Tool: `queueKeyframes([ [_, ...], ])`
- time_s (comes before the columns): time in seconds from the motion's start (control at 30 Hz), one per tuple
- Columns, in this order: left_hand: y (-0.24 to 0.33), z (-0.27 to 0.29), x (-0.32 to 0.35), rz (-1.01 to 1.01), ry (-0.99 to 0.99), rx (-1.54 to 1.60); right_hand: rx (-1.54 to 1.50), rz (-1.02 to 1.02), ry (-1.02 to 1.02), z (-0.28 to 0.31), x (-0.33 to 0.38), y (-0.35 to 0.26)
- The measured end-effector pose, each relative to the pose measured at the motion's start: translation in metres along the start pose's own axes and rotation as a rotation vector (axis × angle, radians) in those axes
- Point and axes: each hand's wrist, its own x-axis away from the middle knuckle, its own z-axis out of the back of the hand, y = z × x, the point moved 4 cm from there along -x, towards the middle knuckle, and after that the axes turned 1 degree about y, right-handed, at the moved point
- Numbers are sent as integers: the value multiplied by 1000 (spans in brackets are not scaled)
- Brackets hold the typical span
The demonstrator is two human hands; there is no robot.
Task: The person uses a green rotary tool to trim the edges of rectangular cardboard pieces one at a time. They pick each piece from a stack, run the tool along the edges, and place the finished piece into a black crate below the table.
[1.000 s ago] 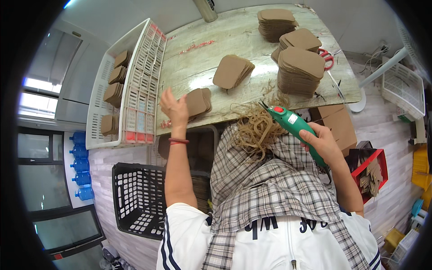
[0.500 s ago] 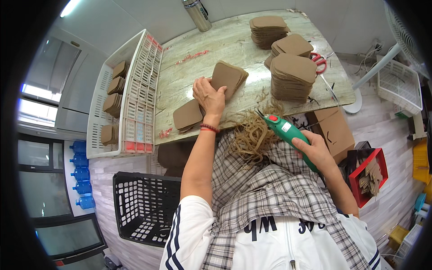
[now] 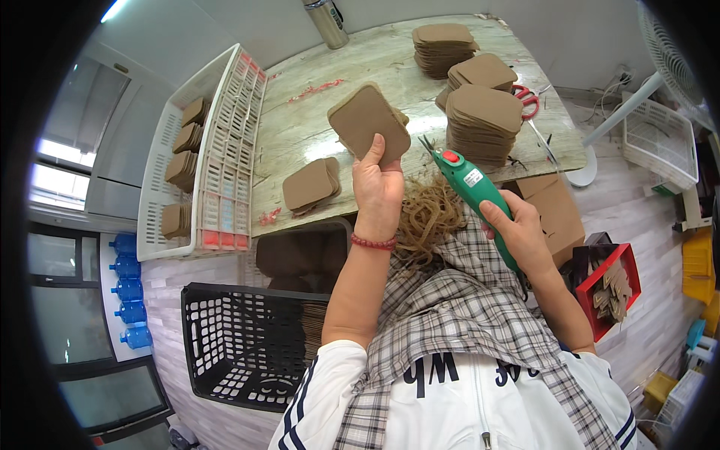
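My left hand [image 3: 379, 184] grips a brown pad [image 3: 367, 120] with rounded corners, thumb on its face and fingers behind it. The pad is tilted up over the table; more brown layers peek out behind its right edge, how many I cannot tell. My right hand [image 3: 521, 234] is wrapped round green electric scissors [image 3: 476, 187] with a red button. Their pointed blades stand apart from the pad, just right of it. A low pile of similar pads [image 3: 311, 185] lies left of my left wrist. Tan trimmed strips [image 3: 429, 217] are heaped at the table's near edge and on my lap.
Tall pad stacks [image 3: 484, 124] and red-handled scissors [image 3: 529, 105] occupy the table's right side. A white crate [image 3: 229, 150] with pads borders its left. Below are a black crate [image 3: 240, 300], a cardboard box [image 3: 551, 217] and a red box [image 3: 634, 274]. A flask [image 3: 326, 24] stands at the back.
My left hand has lifted the pad off the table and turned it face up toward me. The electric scissors in my right hand have moved slightly up and left, nearer the pad.
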Motion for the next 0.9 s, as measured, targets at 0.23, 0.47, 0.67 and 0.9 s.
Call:
queueKeyframes([
  [0.23,-21,1,-1,74,28,191,-52,-13,2,-4,3,-3],
  [0.47,-32,1,9,128,0,147,-54,17,27,-2,2,-6],
  [0.67,-45,14,21,175,-27,92,-45,12,31,-1,-3,-9],
  [0.9,-53,16,36,212,-66,-40,-56,25,40,4,-8,-16],
])
